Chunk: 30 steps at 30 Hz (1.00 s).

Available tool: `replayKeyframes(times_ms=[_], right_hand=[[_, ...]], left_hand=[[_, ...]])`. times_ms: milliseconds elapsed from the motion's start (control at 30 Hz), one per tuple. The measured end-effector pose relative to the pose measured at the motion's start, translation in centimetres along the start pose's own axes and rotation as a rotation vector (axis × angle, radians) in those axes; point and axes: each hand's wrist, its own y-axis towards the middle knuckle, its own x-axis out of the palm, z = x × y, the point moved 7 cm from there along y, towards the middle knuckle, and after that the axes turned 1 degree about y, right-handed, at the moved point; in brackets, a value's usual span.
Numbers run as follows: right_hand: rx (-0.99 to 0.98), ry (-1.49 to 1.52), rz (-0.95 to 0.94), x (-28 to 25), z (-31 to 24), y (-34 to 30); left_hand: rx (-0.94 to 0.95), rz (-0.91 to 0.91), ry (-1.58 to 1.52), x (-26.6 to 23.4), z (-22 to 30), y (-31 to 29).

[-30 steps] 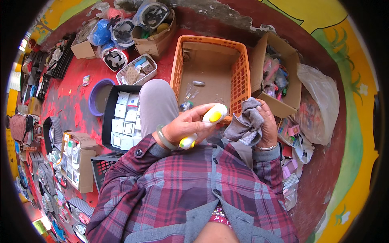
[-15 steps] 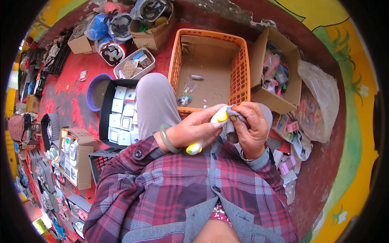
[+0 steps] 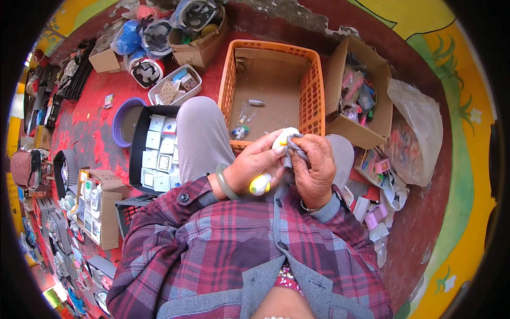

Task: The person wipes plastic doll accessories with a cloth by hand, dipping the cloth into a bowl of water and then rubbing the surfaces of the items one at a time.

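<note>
My left hand (image 3: 255,162) is closed around a white and yellow rounded object (image 3: 260,184) whose two ends stick out of the grip; its middle is hidden by the fingers, and I cannot tell its kind. With my right hand (image 3: 315,169) I pinch a grey cloth (image 3: 294,151) and press it against the object's upper end. Both hands are close together in front of my chest. Just beyond them stands an orange plastic basket (image 3: 227,90) lined with cardboard, with a small silver cylinder (image 3: 256,102) and small plastic-bagged pieces (image 3: 241,129) inside.
A black bin (image 3: 139,141) of small white boxes lies by my left knee, beside a purple basin (image 3: 118,129). At the right is a cardboard box (image 3: 383,85) of mixed goods and a clear plastic bag (image 3: 419,141). Bagged helmets (image 3: 147,70) are at far left.
The white and yellow object has turned in my left hand, showing more white at both ends. Both hands have shifted slightly, with the cloth still against its upper end.
</note>
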Motion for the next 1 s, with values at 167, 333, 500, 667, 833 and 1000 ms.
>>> replayKeyframes(times_ms=[167, 333, 500, 667, 833, 1000], right_hand=[[0.113, 0.048, 0.062, -0.9, 2.0, 0.7], [-0.014, 0.011, 0.017, -0.8, 0.3, 0.3], [-0.041, 0.033, -0.016, -0.7, -0.3, 0.1], [0.050, 0.086, 0.031, -1.5, 0.8, 0.7], [-0.067, 0.090, -0.025, -1.2, -0.7, 0.3], [-0.126, 0.083, -0.027, -0.9, -1.2, 0.1]], left_hand=[[0.009, -0.027, 0.035, 0.7, -0.1, -0.1], [0.018, -0.044, 0.019, 0.7, 0.0, -0.3], [0.012, -0.044, 0.032, 0.9, 0.3, -0.4], [0.033, -0.083, 0.003, 1.4, 0.5, -0.5], [0.009, -0.032, 0.009, 1.5, 0.7, -0.7], [0.008, -0.042, 0.008, 1.3, 0.6, -0.5]])
